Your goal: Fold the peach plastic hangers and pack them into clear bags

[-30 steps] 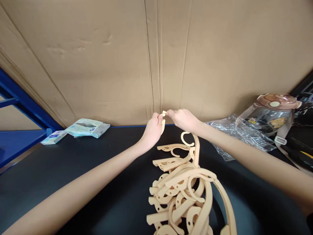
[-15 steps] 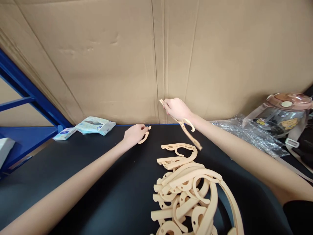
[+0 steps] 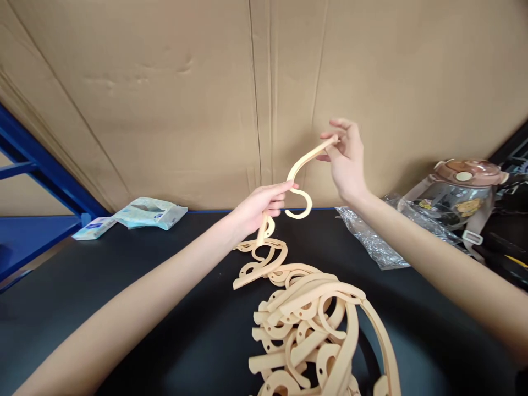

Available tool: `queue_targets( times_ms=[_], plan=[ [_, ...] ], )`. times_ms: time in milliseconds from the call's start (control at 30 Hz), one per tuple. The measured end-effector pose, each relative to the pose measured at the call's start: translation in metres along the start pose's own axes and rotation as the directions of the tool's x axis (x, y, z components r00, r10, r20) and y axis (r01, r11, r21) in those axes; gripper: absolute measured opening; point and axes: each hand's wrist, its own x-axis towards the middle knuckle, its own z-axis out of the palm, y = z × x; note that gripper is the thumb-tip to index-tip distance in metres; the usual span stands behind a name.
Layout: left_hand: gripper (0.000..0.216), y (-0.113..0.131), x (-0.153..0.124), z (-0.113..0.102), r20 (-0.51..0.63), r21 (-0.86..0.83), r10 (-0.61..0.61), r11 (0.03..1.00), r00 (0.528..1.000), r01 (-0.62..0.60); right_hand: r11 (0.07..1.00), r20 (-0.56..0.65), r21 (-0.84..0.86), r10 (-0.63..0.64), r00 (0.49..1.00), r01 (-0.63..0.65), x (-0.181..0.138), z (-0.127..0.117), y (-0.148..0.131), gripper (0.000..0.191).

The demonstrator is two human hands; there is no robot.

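Both my hands hold one beige curved strip [image 3: 303,159] in the air above a black table [image 3: 124,286]. My right hand [image 3: 346,159] pinches its upper end, fingers partly spread. My left hand [image 3: 259,206] grips it lower down, beside a hook-shaped loop [image 3: 303,206]. From the left hand the strip runs down into a tangled pile of the same beige curved pieces [image 3: 313,330] on the table in front of me.
A cardboard wall [image 3: 206,99] stands right behind the table. Pale blue tissue packs [image 3: 148,213] lie at the back left by a blue rack [image 3: 37,176]. Crumpled clear plastic [image 3: 375,236] and a brown-lidded bottle [image 3: 462,190] lie at the right.
My right hand has risen and moved right, lifting the strip's end. My left hand left the table, came right and took hold of the strip lower down.
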Motion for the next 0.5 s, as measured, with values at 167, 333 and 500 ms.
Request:
queue_targets(
  times_ms=[167,333,500],
  plan=[
    [0.032,0.009,-0.003,-0.01,-0.037,0.134,-0.091,0.986,0.995,0.095,0.892,0.427,-0.278,-0.217,0.878,0.356,-0.037,-0.037,-0.006,0.043],
    [0.035,0.013,0.003,0.005,0.02,0.265,-0.178,0.95,0.984,0.167,0.639,0.719,-0.432,-0.181,0.67,0.636,-0.05,-0.025,-0.03,0.034],
    [0.037,0.011,0.009,0.002,-0.005,0.395,-0.229,0.894,0.974,0.212,0.728,0.776,-0.401,-0.053,0.628,0.557,-0.045,-0.012,-0.022,0.03]
  ],
)
